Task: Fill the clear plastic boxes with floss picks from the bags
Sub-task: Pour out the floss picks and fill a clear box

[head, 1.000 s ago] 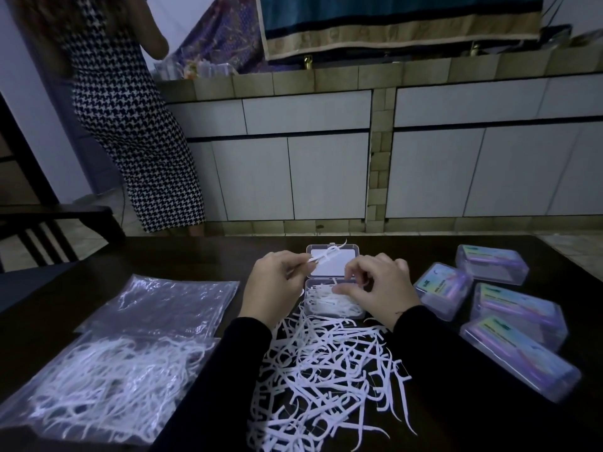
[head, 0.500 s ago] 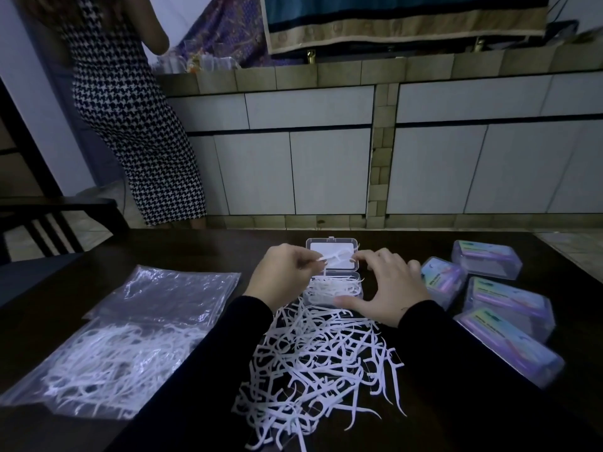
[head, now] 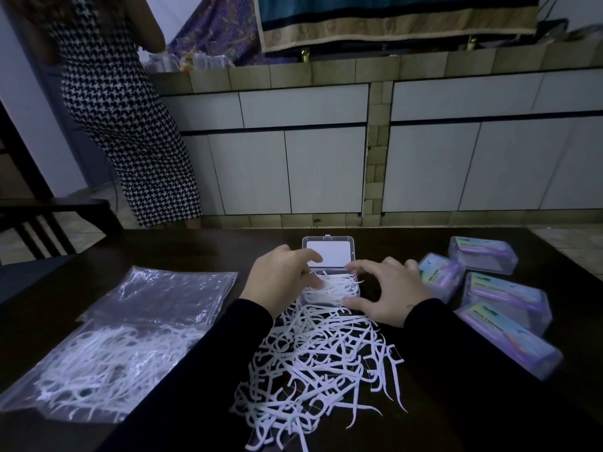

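Both hands are empty now: left hand has dropped its floss pick into the open box. Right hand steadies the box, fingers loose. Box looks nearly full.

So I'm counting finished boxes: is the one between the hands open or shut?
Open. The box has its lid tipped back, with picks heaped inside.
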`<state>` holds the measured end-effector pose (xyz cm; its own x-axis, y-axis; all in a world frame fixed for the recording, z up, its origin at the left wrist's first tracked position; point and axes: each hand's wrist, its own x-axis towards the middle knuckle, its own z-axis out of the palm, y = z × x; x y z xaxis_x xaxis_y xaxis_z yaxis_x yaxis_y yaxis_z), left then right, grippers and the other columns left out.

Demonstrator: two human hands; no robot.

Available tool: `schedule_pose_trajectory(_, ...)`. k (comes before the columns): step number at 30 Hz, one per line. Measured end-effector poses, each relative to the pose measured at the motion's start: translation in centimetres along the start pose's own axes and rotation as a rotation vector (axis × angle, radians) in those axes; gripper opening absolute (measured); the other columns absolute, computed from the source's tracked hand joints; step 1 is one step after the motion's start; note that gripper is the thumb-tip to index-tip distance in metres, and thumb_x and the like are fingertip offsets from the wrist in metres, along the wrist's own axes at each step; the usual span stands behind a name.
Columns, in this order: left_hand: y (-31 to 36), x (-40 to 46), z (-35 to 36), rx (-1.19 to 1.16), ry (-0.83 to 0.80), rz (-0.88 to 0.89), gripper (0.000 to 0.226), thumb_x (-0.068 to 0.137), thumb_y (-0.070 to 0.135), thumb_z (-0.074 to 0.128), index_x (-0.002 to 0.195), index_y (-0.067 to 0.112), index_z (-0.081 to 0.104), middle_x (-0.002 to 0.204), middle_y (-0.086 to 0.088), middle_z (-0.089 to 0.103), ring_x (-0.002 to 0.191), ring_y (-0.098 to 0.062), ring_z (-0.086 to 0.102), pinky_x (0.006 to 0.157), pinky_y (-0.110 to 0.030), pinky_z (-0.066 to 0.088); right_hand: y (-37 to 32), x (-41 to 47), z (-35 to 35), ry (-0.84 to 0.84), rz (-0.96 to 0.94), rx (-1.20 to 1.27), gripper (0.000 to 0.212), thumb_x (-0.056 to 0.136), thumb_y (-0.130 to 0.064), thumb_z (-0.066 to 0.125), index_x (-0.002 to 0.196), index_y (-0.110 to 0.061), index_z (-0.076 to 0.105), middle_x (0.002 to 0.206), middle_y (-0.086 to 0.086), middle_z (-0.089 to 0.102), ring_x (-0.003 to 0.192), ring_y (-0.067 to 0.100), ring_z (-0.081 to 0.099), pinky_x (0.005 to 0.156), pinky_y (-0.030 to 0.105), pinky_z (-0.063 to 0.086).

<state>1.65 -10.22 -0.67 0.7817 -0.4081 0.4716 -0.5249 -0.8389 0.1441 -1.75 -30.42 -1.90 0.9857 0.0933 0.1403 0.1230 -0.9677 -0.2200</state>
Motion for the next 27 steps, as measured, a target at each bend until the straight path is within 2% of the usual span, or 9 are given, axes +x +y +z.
schedule_pose_trajectory(3,-0.5,0.5,-0.5,-0.011,-0.017,-0.048,0.028,0.084,0.039,0.069,0.110,0.029,0.069,0.084,0.012,0.068,0.079,-0.008,0.052,0.070,-0.026,0.046,0.3,0.4,0.3,-0.002,-0.036,-0.020,0.067,0.084,-0.070,0.049,0.143,-0.045,0.033,0.139,-0.014,0.045,0.110,0.008,0.035,0.101,0.038,0.021)
schedule_pose_trajectory(5,-0.8,0.7,-0.8,-0.043,-0.011,-0.059,0.019,0.087,0.034,0.067,0.104,0.028,0.073,0.086,0.013,0.073,0.081,-0.005,0.061,0.075,-0.026,0.050,0.6,0.8,0.8,-0.014,-0.061,-0.048,0.069,0.084,-0.072,0.045,0.145,-0.042,0.032,0.144,-0.016,0.042,0.121,0.010,0.036,0.104,0.041,0.021)
schedule_pose_trajectory(9,-1.3,0.9,-1.8,-0.035,0.017,-0.082,0.015,0.090,0.029,0.062,0.097,0.029,0.075,0.085,0.017,0.073,0.078,-0.002,0.064,0.073,-0.020,0.048,0.7,1.1,1.1,-0.040,-0.092,-0.064,0.068,0.087,-0.071,0.041,0.147,-0.041,0.028,0.144,-0.016,0.040,0.123,0.011,0.035,0.105,0.041,0.021)
schedule_pose_trajectory(13,-0.7,1.3,-3.0,-0.132,0.140,-0.077,0.009,0.086,0.033,0.066,0.088,0.030,0.074,0.076,0.016,0.071,0.063,-0.002,0.062,0.067,-0.025,0.053,0.7,1.1,1.2,-0.032,-0.091,-0.045,0.071,0.085,-0.073,0.043,0.147,-0.041,0.028,0.143,-0.015,0.041,0.123,0.010,0.037,0.105,0.041,0.021)
schedule_pose_trajectory(16,1.2,1.4,-2.8,-0.173,0.256,0.020,0.006,0.084,0.036,0.068,0.084,0.031,0.072,0.070,0.020,0.064,0.065,-0.001,0.056,0.060,-0.021,0.046,0.6,1.0,1.1,-0.028,-0.083,-0.031,0.078,0.080,-0.077,0.044,0.147,-0.039,0.029,0.141,-0.015,0.044,0.121,0.011,0.039,0.104,0.041,0.022)
schedule_pose_trajectory(18,2.4,1.1,-2.0,-0.112,0.253,0.132,0.005,0.084,0.035,0.068,0.083,0.033,0.072,0.070,0.019,0.062,0.064,-0.003,0.050,0.055,-0.017,0.038,0.6,0.9,1.0,-0.033,-0.076,-0.027,0.081,0.078,-0.080,0.045,0.146,-0.038,0.031,0.141,-0.014,0.045,0.122,0.012,0.039,0.105,0.041,0.022)
schedule_pose_trajectory(20,2.8,0.6,-0.9,-0.068,0.209,0.214,0.004,0.083,0.033,0.070,0.082,0.033,0.074,0.068,0.015,0.064,0.063,-0.007,0.050,0.052,-0.020,0.037,0.6,0.8,1.0,-0.027,-0.072,-0.010,0.081,0.076,-0.080,0.047,0.145,-0.038,0.035,0.140,-0.014,0.046,0.121,0.012,0.039,0.104,0.040,0.022)
schedule_pose_trajectory(23,2.5,0.0,0.6,-0.069,0.140,0.245,0.007,0.081,0.032,0.071,0.086,0.033,0.076,0.078,0.013,0.071,0.072,-0.011,0.057,0.057,-0.023,0.041,0.7,0.8,1.1,-0.007,-0.086,0.019,0.080,0.074,-0.080,0.049,0.143,-0.040,0.037,0.138,-0.017,0.047,0.118,0.009,0.039,0.101,0.038,0.022)
schedule_pose_trajectory(27,1.8,0.3,0.5,-0.116,0.024,0.130,0.023,0.086,0.040,0.065,0.106,0.032,0.071,0.104,0.017,0.069,0.095,-0.006,0.053,0.075,-0.020,0.042,0.8,0.9,1.4,-0.004,-0.075,0.023,0.082,0.073,-0.081,0.049,0.143,-0.041,0.036,0.141,-0.015,0.046,0.121,0.010,0.039,0.104,0.040,0.022)
